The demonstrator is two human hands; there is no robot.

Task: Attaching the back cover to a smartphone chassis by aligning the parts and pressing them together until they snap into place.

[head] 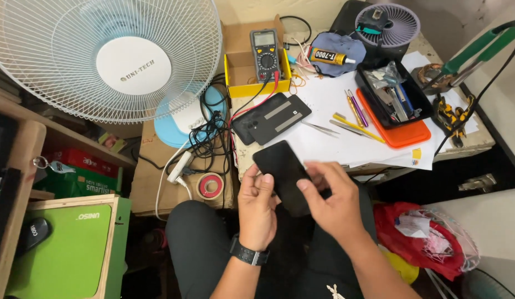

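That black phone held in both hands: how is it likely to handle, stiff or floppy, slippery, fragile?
The black phone looks like a thin flat slab, so probably stiff. Its smooth, glossy face suggests it may be slippery; the left hand and right hand pinch its edges. Being thin and held over the lap, it seems fragile if dropped.

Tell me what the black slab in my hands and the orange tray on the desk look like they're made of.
The black slab, held between the left hand and the right hand, looks like smooth glass or glossy plastic: flat, thin and evenly dark with a faint sheen. The look alone doesn't settle which. The orange tray looks like moulded plastic: a uniform bright colour, rounded corners and a matte surface.
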